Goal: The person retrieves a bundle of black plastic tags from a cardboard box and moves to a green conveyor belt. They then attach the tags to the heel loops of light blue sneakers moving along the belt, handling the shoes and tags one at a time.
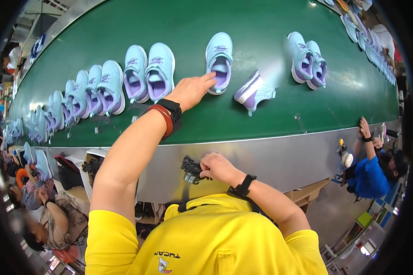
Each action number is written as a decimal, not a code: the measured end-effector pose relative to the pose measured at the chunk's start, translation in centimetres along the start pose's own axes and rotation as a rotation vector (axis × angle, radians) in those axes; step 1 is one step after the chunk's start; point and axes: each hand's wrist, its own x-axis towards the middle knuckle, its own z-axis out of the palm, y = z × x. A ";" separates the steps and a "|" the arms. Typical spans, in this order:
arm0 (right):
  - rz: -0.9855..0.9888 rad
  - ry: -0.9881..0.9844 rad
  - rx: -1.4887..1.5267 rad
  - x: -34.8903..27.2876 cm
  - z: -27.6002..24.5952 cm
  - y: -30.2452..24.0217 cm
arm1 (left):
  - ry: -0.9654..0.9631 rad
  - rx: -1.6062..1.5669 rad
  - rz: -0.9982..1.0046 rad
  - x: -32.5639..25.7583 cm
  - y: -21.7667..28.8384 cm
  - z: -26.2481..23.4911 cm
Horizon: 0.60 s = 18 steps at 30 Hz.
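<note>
Head view: left hand [191,90], extended over the green conveyor belt [261,27], fingers held together and stretched forward, fingertips touching the heel end of a single light-blue sneaker with purple lining [218,62] standing upright midway across the belt; a like sneaker [253,91] lies tipped on its side just beside it toward the belt's near edge, and pairs [149,72] stand in a row along the belt to either side. Right hand [219,167], below the belt's near metal edge [280,158], fingers curled shut around a bunch of small black tags [190,170].
</note>
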 end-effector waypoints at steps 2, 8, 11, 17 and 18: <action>0.130 0.009 0.318 0.2 -1.9 -0.1 | -0.008 -0.069 -0.018 0.7 -0.1 0.8; 0.371 0.517 0.943 3.9 -7.7 2.2 | 0.031 -0.130 0.023 0.7 -0.1 1.9; 0.389 0.542 0.924 5.1 -8.2 2.6 | 0.021 -0.115 0.017 0.3 0.7 1.9; 0.354 0.460 1.107 5.7 -6.4 2.8 | 0.075 -0.145 -0.049 0.2 0.7 2.2; 0.342 0.480 1.113 5.8 -6.4 2.8 | 0.090 -0.153 -0.044 0.3 0.7 2.3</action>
